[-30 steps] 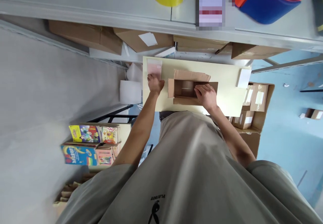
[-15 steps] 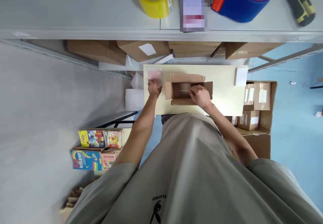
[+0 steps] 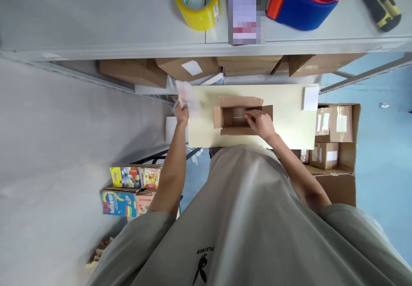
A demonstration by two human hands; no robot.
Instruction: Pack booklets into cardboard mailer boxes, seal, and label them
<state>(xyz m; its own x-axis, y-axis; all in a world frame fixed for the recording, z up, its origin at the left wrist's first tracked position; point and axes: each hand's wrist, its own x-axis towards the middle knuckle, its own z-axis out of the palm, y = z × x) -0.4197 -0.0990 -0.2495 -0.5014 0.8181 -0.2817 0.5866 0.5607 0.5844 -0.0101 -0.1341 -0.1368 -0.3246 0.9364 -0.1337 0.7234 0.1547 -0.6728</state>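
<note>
My left hand (image 3: 182, 113) is closed on a thin, pale pink and white sheet-like item (image 3: 186, 93), blurred by motion, just past the left end of the cream tabletop (image 3: 289, 125). On that tabletop stands a small cardboard box (image 3: 240, 101) with its flaps folded outward; the inside that shows is bare cardboard. My right hand (image 3: 261, 123) lies over the right end of the box, fingers curled together at the opening. Whether those fingers pinch an edge of the box is hidden.
Above the table runs a grey shelf (image 3: 112, 19) with a yellow tape roll (image 3: 202, 17), a blurred-out phone-like item (image 3: 243, 15), a red and blue tape dispenser (image 3: 304, 9) and a utility knife (image 3: 380, 4). White cards (image 3: 310, 98) lie at right. Picture books (image 3: 120, 202) stand lower left.
My left hand has lifted the pink and white item off the tabletop and moved left with it. My right hand stays at the box's right end. The view has shifted slightly.
</note>
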